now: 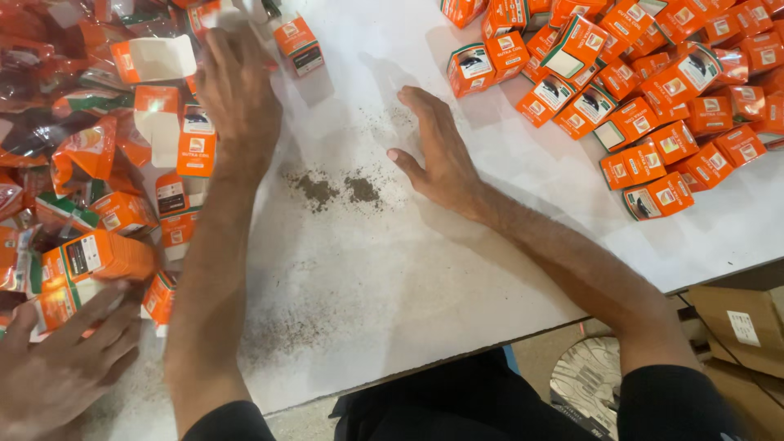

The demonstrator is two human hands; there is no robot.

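My left hand (238, 90) reaches forward to the heap of flat, unfolded orange and white cartons (167, 131) at the table's upper left, fingers spread over them; whether it grips one cannot be told. My right hand (437, 151) rests flat and empty on the white table top (392, 269), fingers together and pointing away from me. Between the two hands lie two small patches of dark powder (339, 190). To the right of my right hand lies a large heap of closed small orange boxes (653, 90).
Another person's hand (61, 367) rests at the lower left on orange cartons and clear plastic packets (49, 163). Fine dark dust speckles the table near its front edge (286, 331). Brown cardboard boxes (739, 327) stand on the floor at the lower right.
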